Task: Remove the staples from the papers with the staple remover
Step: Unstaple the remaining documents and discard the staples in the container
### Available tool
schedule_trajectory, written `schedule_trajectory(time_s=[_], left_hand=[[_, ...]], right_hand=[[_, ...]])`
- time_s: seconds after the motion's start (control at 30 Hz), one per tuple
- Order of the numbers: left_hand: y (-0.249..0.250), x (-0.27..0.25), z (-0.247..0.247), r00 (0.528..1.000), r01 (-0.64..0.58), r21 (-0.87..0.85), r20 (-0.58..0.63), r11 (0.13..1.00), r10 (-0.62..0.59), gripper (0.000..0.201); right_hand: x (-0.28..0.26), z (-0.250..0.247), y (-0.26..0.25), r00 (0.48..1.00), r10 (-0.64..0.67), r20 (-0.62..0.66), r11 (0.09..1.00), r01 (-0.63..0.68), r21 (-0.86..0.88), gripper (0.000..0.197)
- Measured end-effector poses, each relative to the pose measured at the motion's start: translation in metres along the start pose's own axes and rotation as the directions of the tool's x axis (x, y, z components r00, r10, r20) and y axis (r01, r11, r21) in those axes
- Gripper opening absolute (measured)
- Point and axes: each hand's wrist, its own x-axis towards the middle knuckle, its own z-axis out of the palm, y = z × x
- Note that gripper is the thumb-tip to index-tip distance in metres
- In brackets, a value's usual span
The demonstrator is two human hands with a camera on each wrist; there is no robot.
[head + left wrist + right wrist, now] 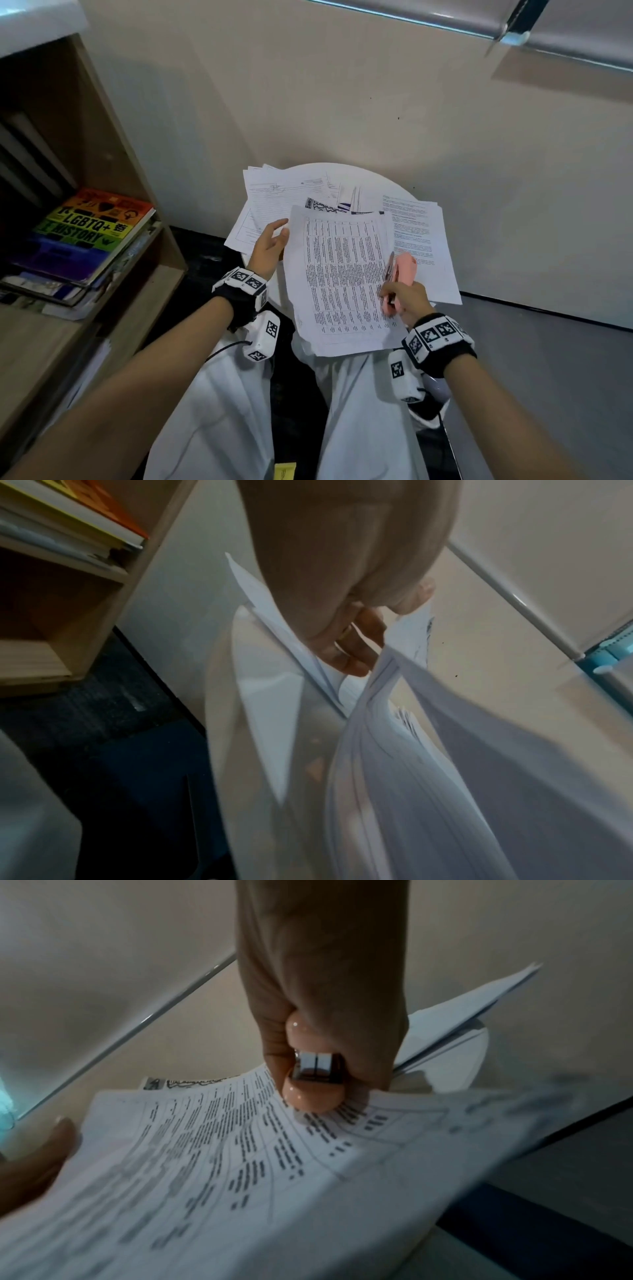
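Sitting at a small round white table, the person holds a printed paper bundle up off the other loose papers. From the head view, the left hand has the bundle's left edge, thumb on top, so the pages stay steady. The right hand is wrapped around a pink staple remover and rests on the bundle's right side. I think it keeps the tool ready while also helping to carry the pages. More papers lie on the right of the table. A bookshelf with a rainbow book stands to the left.

From the left wrist view, the left hand pinches the paper bundle: the thumb is on one side and the fingers curl in on the other. The pages droop and fan apart below it.

From the right wrist view, the right hand squeezes the staple remover tight, its shiny metal jaws pressed together. It touches the top page of the paper bundle. I cannot see a staple, so I cannot tell which corner needs work.
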Motion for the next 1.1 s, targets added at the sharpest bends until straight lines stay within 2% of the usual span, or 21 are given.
schedule_trajectory(time_s=[0.23, 0.33, 0.47, 0.57, 0.63, 0.7, 0.77, 0.83, 0.87, 0.9, 1.03, 1.1], left_hand=[[-0.012, -0.020, 0.003, 0.989, 0.113, -0.103, 0.110, 0.988, -0.102, 0.044], [-0.012, -0.025, 0.001, 0.983, 0.171, -0.143, 0.089, 0.975, -0.160, 0.045], [-0.005, -0.033, 0.000, 0.988, 0.137, -0.110, 0.090, 0.984, -0.127, 0.050], [0.002, -0.033, 0.004, 0.985, 0.166, -0.091, 0.068, 0.982, -0.160, 0.059], [0.000, -0.030, 0.003, 0.993, 0.104, 0.012, 0.060, 0.995, -0.104, 0.072], [-0.007, -0.027, 0.000, 0.999, -0.023, 0.199, 0.027, 0.980, 0.018, 0.058], [-0.012, -0.022, -0.003, 0.989, -0.079, 0.290, -0.096, 0.954, 0.112, 0.038], [-0.016, -0.017, -0.007, 0.959, -0.064, 0.312, -0.245, 0.948, 0.145, 0.038], [-0.017, -0.016, -0.011, 0.949, -0.053, 0.335, -0.277, 0.941, 0.152, 0.040], [-0.017, -0.015, -0.014, 0.951, -0.051, 0.371, -0.266, 0.927, 0.159, 0.041], [-0.016, -0.015, -0.019, 0.983, -0.117, 0.517, -0.062, 0.848, 0.173, 0.045], [-0.011, -0.014, -0.019, 0.991, -0.079, 0.530, -0.050, 0.844, 0.124, 0.040]], right_hand=[[0.012, -0.003, -0.002, 0.992, 0.122, 0.022, 0.989, -0.124, 0.079, 0.022], [0.016, -0.006, -0.002, 0.988, 0.142, 0.058, 0.983, -0.148, 0.112, 0.013], [0.020, -0.009, -0.001, 0.985, 0.151, 0.088, 0.978, -0.161, 0.131, 0.015], [0.019, -0.007, 0.000, 0.986, 0.149, 0.080, 0.981, -0.157, 0.116, 0.012], [0.017, -0.005, -0.002, 0.985, 0.154, 0.073, 0.981, -0.161, 0.111, 0.011], [0.015, -0.006, -0.005, 0.984, 0.163, 0.078, 0.979, -0.171, 0.113, 0.010], [0.014, -0.010, -0.006, 0.982, 0.165, 0.087, 0.975, -0.176, 0.139, 0.016], [0.014, -0.014, -0.005, 0.985, 0.162, 0.065, 0.971, -0.171, 0.164, 0.022], [0.013, -0.015, -0.005, 0.986, 0.161, 0.048, 0.973, -0.167, 0.160, 0.020], [0.011, -0.016, -0.005, 0.988, 0.153, 0.035, 0.974, -0.157, 0.161, 0.017], [0.007, -0.014, -0.005, 0.996, 0.079, 0.031, 0.994, -0.081, 0.078, 0.013], [0.003, -0.010, -0.006, 1.000, -0.006, 0.007, 0.999, 0.005, 0.044, 0.017]])
